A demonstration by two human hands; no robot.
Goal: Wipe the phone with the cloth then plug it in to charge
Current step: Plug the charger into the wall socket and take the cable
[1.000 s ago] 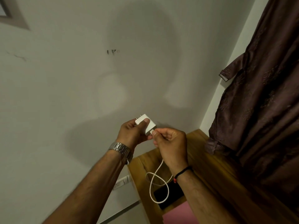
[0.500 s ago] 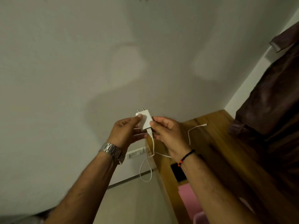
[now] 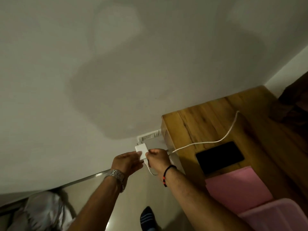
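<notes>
A white charger adapter [image 3: 141, 150] is pinched between both hands, just below a white wall socket [image 3: 148, 136] low on the wall. My left hand [image 3: 127, 162] grips its lower left side; my right hand [image 3: 157, 157] holds its right side where the cable joins. The white cable [image 3: 218, 140] runs from the adapter up across the wooden table [image 3: 196, 121], its free end lying loose on the wood. The black phone [image 3: 219, 157] lies screen up on the table, unplugged. A pink cloth [image 3: 236, 189] lies flat beside the phone's near edge.
A pink plastic container [image 3: 276, 215] sits at the table's near right. Dark fabric [image 3: 295, 104] hangs at the far right. A socked foot [image 3: 148, 219] stands on the tiled floor below. Pale crumpled fabric [image 3: 45, 209] lies at the lower left by the wall.
Both hands have lowered the adapter from mid-wall height down to just below the socket. The view has tilted down, bringing the phone, cloth and floor into sight.
</notes>
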